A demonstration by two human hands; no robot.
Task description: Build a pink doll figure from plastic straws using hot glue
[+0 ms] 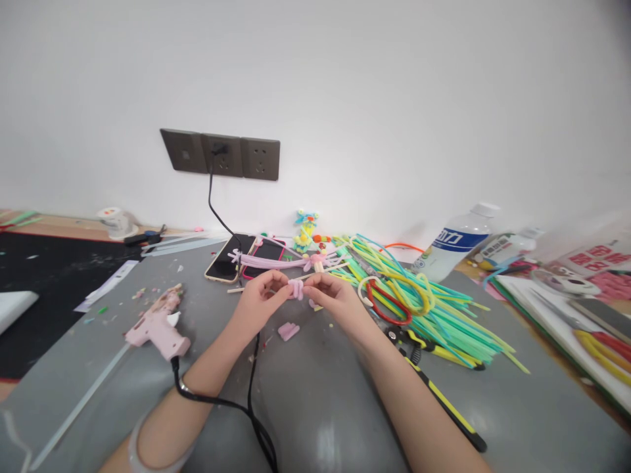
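Observation:
My left hand (265, 295) and my right hand (328, 293) meet near the middle of the grey mat. Between their fingertips they pinch a small folded piece of pink pipe cleaner (296, 289), one hand at each side. Just below it on the mat lies another folded pink piece (288, 331). Beyond my fingers rests a bundle of long pink pipe cleaners (271, 261), with a pink bow-like shape (314, 262) at its right end. A small yellow and blue pipe cleaner figure (305, 231) stands against the wall.
Left of my arm lies a pink glue gun (160, 328), its black cord running under my forearm. Two phones (229, 258) lie behind my hands. To the right are a heap of green and yellow pipe cleaners (444, 315), yellow-black pliers (444, 401) and a bottle (456, 243).

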